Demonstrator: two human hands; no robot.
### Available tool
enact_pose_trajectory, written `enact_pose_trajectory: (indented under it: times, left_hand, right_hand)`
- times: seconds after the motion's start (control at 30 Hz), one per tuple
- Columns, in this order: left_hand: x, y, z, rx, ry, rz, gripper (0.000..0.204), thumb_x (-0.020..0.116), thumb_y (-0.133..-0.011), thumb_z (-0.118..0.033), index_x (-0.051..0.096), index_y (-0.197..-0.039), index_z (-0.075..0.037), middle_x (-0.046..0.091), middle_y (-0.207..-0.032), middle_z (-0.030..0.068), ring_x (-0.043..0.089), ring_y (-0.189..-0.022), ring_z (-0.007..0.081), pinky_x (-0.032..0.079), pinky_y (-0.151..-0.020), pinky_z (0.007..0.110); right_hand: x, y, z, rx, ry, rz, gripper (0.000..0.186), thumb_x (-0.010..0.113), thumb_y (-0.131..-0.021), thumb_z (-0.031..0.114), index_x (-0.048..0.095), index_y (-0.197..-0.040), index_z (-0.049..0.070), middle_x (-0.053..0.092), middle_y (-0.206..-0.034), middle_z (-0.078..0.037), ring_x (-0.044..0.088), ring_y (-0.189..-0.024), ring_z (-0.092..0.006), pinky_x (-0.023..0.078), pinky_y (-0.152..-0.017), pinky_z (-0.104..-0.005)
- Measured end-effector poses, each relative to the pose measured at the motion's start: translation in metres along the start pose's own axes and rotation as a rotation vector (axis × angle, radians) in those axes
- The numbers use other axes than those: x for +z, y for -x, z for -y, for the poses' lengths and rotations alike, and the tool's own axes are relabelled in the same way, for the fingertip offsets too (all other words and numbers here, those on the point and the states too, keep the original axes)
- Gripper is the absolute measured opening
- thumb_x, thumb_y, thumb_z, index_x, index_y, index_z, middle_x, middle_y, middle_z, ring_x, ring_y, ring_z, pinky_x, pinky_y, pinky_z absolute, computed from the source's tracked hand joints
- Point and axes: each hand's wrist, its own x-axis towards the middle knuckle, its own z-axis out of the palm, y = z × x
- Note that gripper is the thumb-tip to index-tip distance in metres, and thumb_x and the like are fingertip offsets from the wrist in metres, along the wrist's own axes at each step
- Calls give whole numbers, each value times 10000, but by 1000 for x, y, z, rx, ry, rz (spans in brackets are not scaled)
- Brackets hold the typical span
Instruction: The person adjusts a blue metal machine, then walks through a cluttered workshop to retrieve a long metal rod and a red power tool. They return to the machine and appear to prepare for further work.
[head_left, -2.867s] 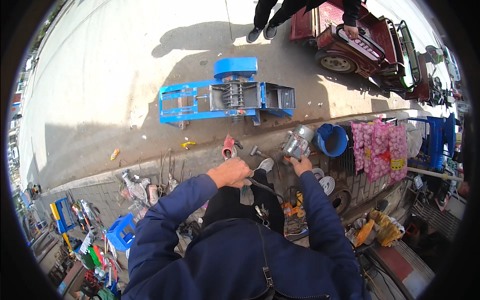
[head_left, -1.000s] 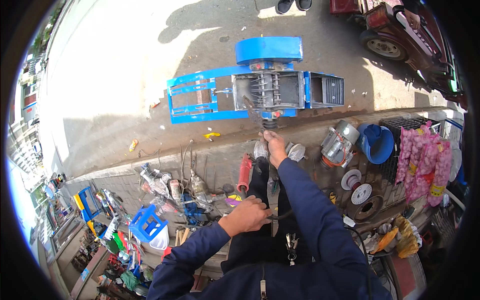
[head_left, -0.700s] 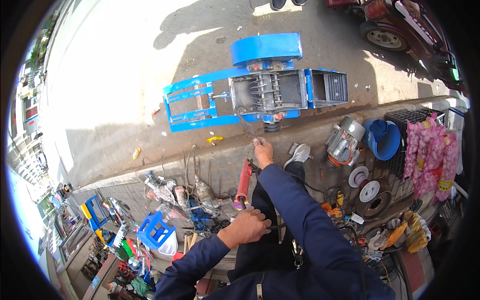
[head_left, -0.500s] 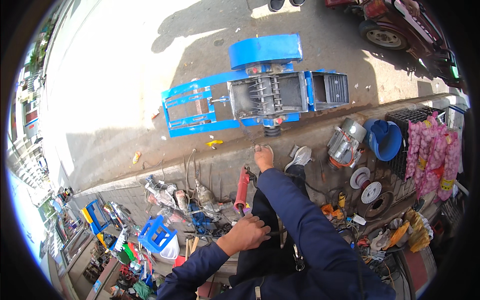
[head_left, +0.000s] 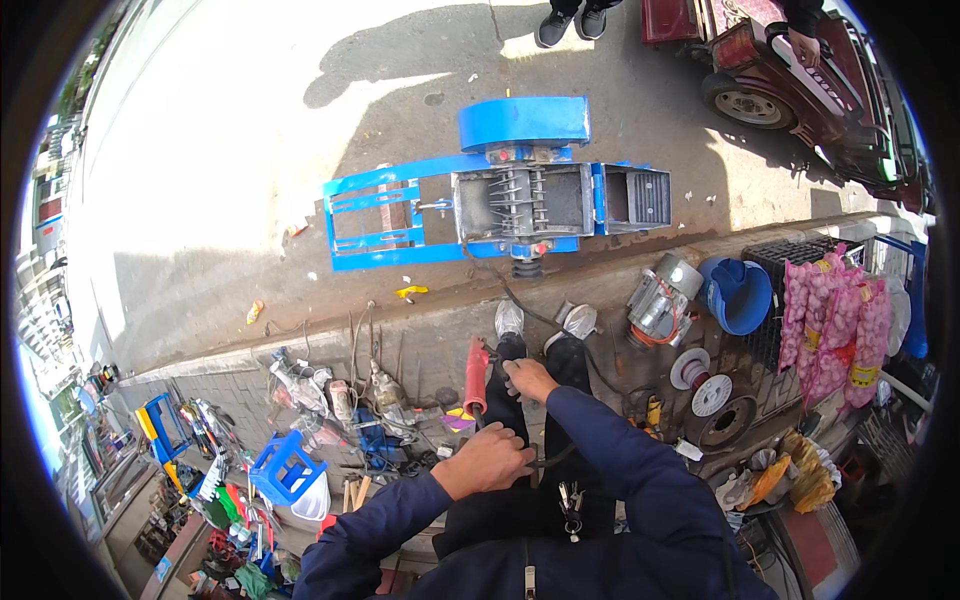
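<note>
A red tool with a cylindrical body (head_left: 476,378) stands out in front of my legs. My left hand (head_left: 487,460) is closed round the dark handle at its near end, and a black cable (head_left: 556,458) runs out beside that hand. Close to the tool's upper right side is my right hand (head_left: 530,380), fingers curled together; whatever they pinch is too small to make out. Beyond my shoes lies a blue-framed machine (head_left: 400,262), its grey chamber (head_left: 480,205) open over a spiked shaft. A dark cable (head_left: 540,318) trails from the machine past my feet.
Left are power tools (head_left: 385,395) and a blue stool (head_left: 285,468). To the right stand a motor (head_left: 665,300), blue bucket (head_left: 737,300), cable reel (head_left: 711,396) and pink net bags (head_left: 835,325). Another person's shoes (head_left: 572,25) and a red vehicle (head_left: 760,90) are at the far side.
My right hand has drawn back from the machine's side toward my body, beside the red tool. My left hand keeps its grip. The view has shifted, showing more of my feet.
</note>
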Motion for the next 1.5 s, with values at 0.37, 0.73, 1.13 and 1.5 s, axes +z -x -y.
enact_pose_trajectory:
  times: [0.37, 0.73, 1.13, 1.5]
  left_hand:
    - [19, -50, -88, 162, -94, 4, 166, 738, -757, -248, 688, -806, -97, 652, -694, 54, 682, -765, 248, 482, -734, 382]
    - [47, -123, -171, 329, -134, 2, 139, 777, -644, -257, 734, -705, -140, 683, -729, 19, 671, -813, 223, 426, -759, 378]
    - [50, -93, -187, 296, 284, -494, 217, 745, -781, -153, 704, -970, -54, 620, -984, 86, 595, -1033, 291, 458, -956, 425]
    - [5, -24, -86, -572, 410, -650, 139, 717, -932, -183, 720, -1004, -64, 697, -892, 167, 701, -774, 350, 533, -668, 402]
  right_hand:
    - [-38, 113, 17, -2, -143, -39, 856, 767, -819, 602, 596, -1259, -111, 629, -1239, -266, 665, -1098, -358, 582, -861, -529]
    - [-121, 131, -31, 127, 184, -78, 580, 800, -764, 302, 628, -1161, -83, 687, -930, -168, 690, -774, -274, 575, -674, -420]
    - [-223, 229, -104, -213, -925, 6, 457, 655, -811, 162, 548, -1247, 78, 667, -1068, -182, 696, -907, -309, 606, -821, -491]
    - [-286, 266, -132, -414, -551, -613, 260, 656, -797, 184, 586, -991, 25, 642, -821, -120, 624, -645, -226, 550, -579, -366]
